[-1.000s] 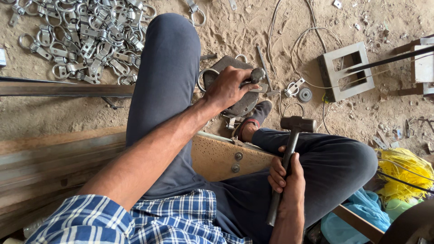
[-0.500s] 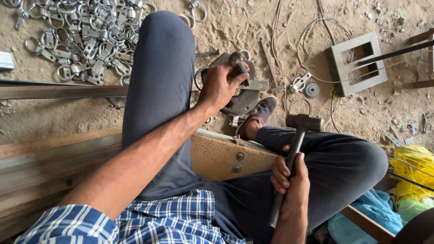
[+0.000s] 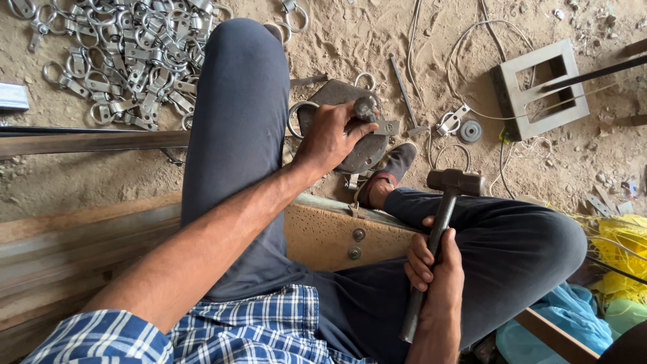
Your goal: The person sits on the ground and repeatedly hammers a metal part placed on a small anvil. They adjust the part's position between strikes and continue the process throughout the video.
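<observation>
sandy dirt floor (image 3: 377, 40), pile of metal clamps (image 3: 128, 54) top left. right hand (image 3: 435, 276) fingers wrapped on hammer (image 3: 438, 236), handle near upright, head away. left hand (image 3: 330, 138) fingers pinch small metal piece (image 3: 366, 108) on steel block (image 3: 357, 145).

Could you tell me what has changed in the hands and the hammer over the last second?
Very little has changed. The left hand has shifted slightly on the metal block, its fingers now curled around a small round metal piece at the top. The right hand keeps the same grip on the hammer, head up over the leg. The pile of clamps lies as before.
</observation>
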